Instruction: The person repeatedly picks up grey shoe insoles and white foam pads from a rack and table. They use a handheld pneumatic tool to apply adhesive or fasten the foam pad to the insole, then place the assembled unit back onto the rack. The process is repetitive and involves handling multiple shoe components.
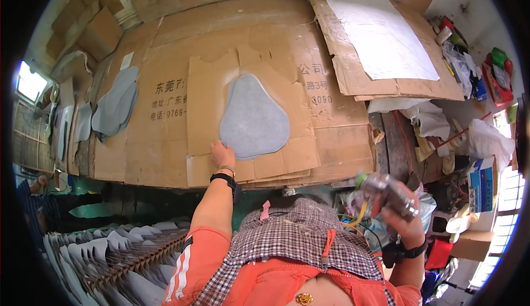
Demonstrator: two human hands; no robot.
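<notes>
A blue-grey, pear-shaped piece of sheet material (pixel 255 119) lies flat on a smaller cardboard sheet (pixel 203 93), its narrow end away from me. A lighter rim along its right side suggests another layer beneath it. At its lower left edge is my left hand (pixel 223 156), fingertips closed on that edge. My right hand (pixel 406 217), raised at the right beside the table's front edge, is wrapped round a spray gun (pixel 386 194) with a dark see-through body and a green end. A yellow hose (pixel 361 216) hangs near it. The gun is somewhat blurred.
More grey cut pieces (pixel 115 107) lie at the table's left. On the right a white sheet (pixel 381 35) rests on raised cardboard (pixel 349 68). A rack of grey pieces (pixel 118 245) stands lower left. Bags, boxes and tools crowd the right side. Another person (pixel 36 195) shows at far left.
</notes>
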